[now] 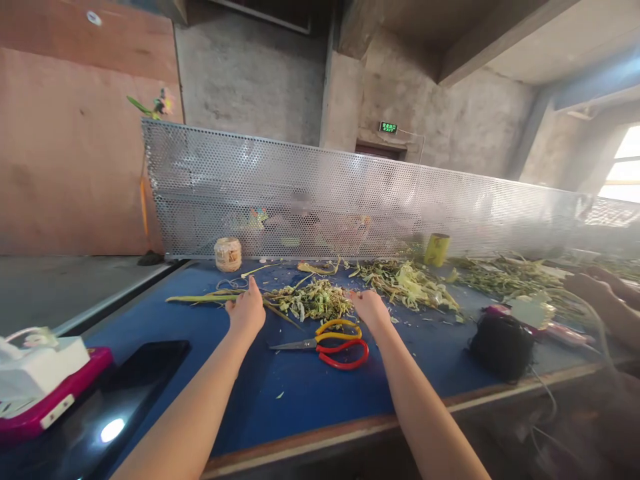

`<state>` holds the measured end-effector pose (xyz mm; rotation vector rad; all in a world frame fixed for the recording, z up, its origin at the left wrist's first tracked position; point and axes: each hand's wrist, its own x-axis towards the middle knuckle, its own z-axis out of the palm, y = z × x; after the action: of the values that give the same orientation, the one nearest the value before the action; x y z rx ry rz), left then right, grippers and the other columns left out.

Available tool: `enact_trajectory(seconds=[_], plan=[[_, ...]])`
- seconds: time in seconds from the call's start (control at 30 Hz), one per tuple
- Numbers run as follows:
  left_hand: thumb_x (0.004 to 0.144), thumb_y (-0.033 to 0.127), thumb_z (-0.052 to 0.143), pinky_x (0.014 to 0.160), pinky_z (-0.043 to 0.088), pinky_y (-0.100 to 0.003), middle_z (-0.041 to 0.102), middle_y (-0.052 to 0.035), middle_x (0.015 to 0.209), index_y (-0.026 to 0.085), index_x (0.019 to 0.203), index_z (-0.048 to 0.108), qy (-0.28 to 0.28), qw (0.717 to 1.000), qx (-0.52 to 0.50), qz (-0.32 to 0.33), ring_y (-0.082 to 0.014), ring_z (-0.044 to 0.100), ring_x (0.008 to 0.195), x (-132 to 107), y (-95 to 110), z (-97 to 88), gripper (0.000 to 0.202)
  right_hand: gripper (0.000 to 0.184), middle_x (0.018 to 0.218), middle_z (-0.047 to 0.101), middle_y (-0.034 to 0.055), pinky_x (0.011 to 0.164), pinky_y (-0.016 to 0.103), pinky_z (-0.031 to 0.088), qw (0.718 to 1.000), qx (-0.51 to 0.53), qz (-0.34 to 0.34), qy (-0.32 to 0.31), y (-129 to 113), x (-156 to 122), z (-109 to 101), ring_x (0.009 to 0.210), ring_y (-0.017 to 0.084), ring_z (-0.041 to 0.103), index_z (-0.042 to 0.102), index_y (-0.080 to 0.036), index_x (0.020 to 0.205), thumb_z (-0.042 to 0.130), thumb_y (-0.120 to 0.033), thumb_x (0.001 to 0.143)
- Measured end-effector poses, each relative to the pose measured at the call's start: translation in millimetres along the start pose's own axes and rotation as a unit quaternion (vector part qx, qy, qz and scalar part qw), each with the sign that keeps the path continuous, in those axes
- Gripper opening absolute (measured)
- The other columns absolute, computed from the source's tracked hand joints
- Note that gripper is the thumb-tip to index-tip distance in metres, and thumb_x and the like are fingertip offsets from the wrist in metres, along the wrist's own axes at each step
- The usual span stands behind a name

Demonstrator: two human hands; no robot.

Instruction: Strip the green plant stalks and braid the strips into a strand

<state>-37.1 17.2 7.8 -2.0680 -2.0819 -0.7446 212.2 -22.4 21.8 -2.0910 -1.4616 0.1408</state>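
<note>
Green-yellow stems [200, 299] and a heap of dried, leafy plant heads [320, 300] lie across the blue tabletop [280, 407]. My left hand [247, 312] is over the stems, its index finger stretched forward and its thumb apart; its other fingers are hidden. At the heap's right edge, my right hand [371, 308] has its fingers bent together against the plant pieces. Whatever is between those fingertips is hidden. Scissors [320, 343] with one yellow and one red handle lie between my forearms, blades pointing left, touched by neither hand.
A twine roll [228, 255] stands behind my left hand. More dried plants [407, 283] and a green-yellow cylinder [438, 250] are right. A black phone-like slab [145, 373] and pink power strip [60, 400] sit left. Another person's hand [590, 287] shows right. A perforated metal screen [310, 193] borders the back.
</note>
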Motion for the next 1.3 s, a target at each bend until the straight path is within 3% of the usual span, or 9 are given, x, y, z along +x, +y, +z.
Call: enact_trajectory(seconds=[0.2, 0.43, 0.53, 0.7, 0.93, 1.3], plan=[[0.074, 0.005, 0.033, 0.08, 0.033, -0.05, 0.056, -0.0245, 0.108, -0.001, 0.133, 0.017, -0.013, 0.999, 0.034, -0.013, -0.0317, 0.052, 0.099, -1.1, -0.6, 1.2, 0.062, 0.03, 0.093, 0.064, 0.0151, 0.063, 0.028, 0.043, 0.997, -0.059, 0.031, -0.031, 4.2, -0.3, 0.8, 0.087, 0.025, 0.061, 0.065, -0.014, 0.086, 0.04, -0.028, 0.078], [0.072, 0.003, 0.033, 0.078, 0.033, -0.048, 0.056, -0.0253, 0.107, -0.004, 0.134, 0.011, -0.006, 0.998, 0.062, -0.032, -0.0333, 0.047, 0.104, 1.1, -9.3, -0.9, 0.066, 0.03, 0.094, 0.064, 0.0132, 0.064, 0.028, 0.044, 0.996, -0.081, 0.023, -0.034, 4.5, -2.0, 1.1, 0.088, 0.024, 0.061, 0.064, -0.015, 0.087, 0.037, -0.025, 0.078], [0.071, 0.001, 0.032, 0.079, 0.031, -0.05, 0.06, -0.0245, 0.1, -0.003, 0.133, 0.018, -0.016, 0.997, 0.071, -0.032, -0.0338, 0.049, 0.099, 3.0, -11.6, 0.0, 0.063, 0.03, 0.095, 0.064, 0.0126, 0.064, 0.028, 0.044, 0.996, -0.084, 0.019, -0.032, 4.6, -2.2, 2.0, 0.088, 0.024, 0.061, 0.063, -0.016, 0.087, 0.036, -0.025, 0.079], [0.073, 0.0, 0.029, 0.081, 0.03, -0.049, 0.057, -0.0247, 0.106, 0.0, 0.131, 0.025, -0.01, 0.996, 0.087, -0.023, -0.0339, 0.049, 0.1, 2.8, -9.8, -3.0, 0.058, 0.031, 0.096, 0.064, 0.0131, 0.064, 0.028, 0.044, 0.995, -0.087, 0.013, -0.036, 3.2, -1.9, 1.4, 0.089, 0.024, 0.06, 0.063, -0.015, 0.09, 0.036, -0.025, 0.079], [0.073, 0.002, 0.031, 0.079, 0.032, -0.049, 0.058, -0.0238, 0.107, 0.003, 0.135, 0.018, -0.019, 0.995, 0.092, -0.034, -0.0354, 0.049, 0.1, 0.6, -10.5, -2.5, 0.063, 0.031, 0.097, 0.064, 0.0147, 0.063, 0.028, 0.043, 0.995, -0.09, 0.005, -0.048, 2.9, -2.2, 1.1, 0.087, 0.025, 0.061, 0.064, -0.014, 0.088, 0.036, -0.024, 0.08], [0.072, 0.002, 0.033, 0.079, 0.033, -0.048, 0.06, -0.0239, 0.103, 0.002, 0.133, 0.023, -0.048, 0.995, 0.066, -0.05, -0.0355, 0.049, 0.101, 5.3, -17.4, -1.6, 0.062, 0.031, 0.094, 0.064, 0.0135, 0.061, 0.026, 0.043, 0.994, -0.097, 0.0, -0.053, 4.1, -2.1, 4.1, 0.084, 0.023, 0.062, 0.066, -0.015, 0.086, 0.036, -0.023, 0.079]])
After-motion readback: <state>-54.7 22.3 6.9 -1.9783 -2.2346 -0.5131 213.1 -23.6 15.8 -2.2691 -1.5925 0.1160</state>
